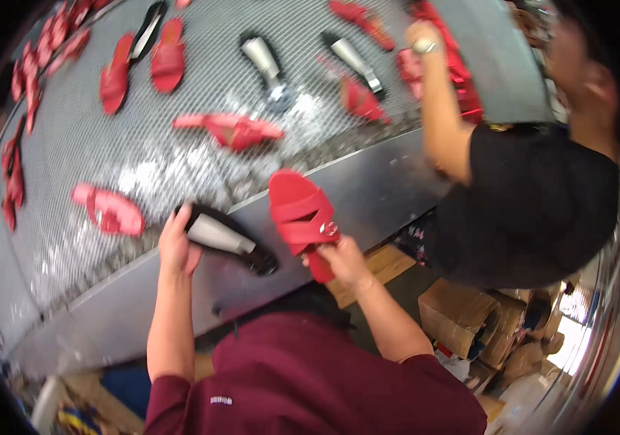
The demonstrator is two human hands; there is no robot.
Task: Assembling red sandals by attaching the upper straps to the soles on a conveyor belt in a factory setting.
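My left hand [176,245] grips the end of a black shoe last [224,233] with a pale metal plate on its sole, above the metal front rail. In my right hand [346,262] is a red slide sandal [292,203] with crossed straps and a metal ornament, held near its lower end with the other end pointing up and away. The sandal and the last are apart. Just beyond my left hand, a pinkish-red sandal [113,210] lies on the ridged conveyor [150,145]. Another red sandal [230,130] rests on its side farther in.
Black lasts [260,59] and more red sandals [168,56] lie across the conveyor. A metal rail [375,174] runs along its near edge. At right, a co-worker in black [527,210] reaches over the conveyor among red sandals. Cardboard boxes [458,312] stand low at right.
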